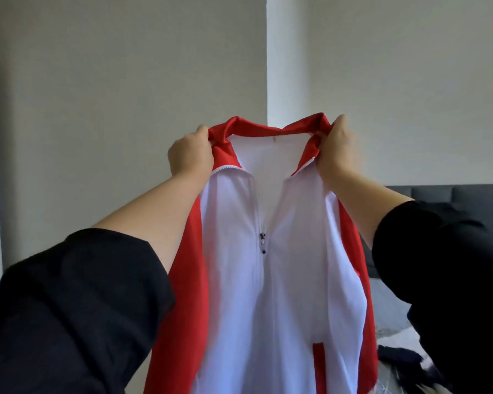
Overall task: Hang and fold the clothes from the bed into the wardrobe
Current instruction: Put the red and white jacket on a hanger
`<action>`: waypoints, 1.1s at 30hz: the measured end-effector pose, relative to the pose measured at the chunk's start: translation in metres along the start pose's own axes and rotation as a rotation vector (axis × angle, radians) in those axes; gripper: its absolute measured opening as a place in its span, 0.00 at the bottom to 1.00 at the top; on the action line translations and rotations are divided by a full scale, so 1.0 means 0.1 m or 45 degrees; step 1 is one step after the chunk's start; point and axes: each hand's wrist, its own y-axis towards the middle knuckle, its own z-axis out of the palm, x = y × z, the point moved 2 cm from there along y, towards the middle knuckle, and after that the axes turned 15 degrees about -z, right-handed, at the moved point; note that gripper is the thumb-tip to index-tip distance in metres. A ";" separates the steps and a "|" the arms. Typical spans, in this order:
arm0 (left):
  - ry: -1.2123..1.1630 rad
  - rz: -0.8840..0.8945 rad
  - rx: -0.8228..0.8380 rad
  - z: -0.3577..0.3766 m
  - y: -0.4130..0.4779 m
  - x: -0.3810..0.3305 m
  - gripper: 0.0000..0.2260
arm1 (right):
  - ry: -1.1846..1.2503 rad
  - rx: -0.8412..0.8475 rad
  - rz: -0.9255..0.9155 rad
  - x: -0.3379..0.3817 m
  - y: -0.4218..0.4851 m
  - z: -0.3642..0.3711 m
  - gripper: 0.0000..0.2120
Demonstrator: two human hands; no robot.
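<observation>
Ahead of me is a plain pale wall (pixel 125 66), with a brighter white pillar (pixel 286 52) running up its middle. Low on my right, a dark grey padded headboard (pixel 453 200) stands against that wall, divided into upright panels.

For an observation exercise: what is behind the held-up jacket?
A pale wall above the jacket, a dark headboard and dark clothes at its right. Whatever is straight behind the cloth is covered.

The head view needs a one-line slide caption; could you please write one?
Left hand and right hand hold up a red-and-white jacket by its collar before a pale wall.
</observation>
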 end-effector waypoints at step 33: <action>0.600 0.122 1.609 3.21 -4.76 0.42 0.10 | -0.940 2.180 0.347 -4.18 -3.72 -0.17 0.13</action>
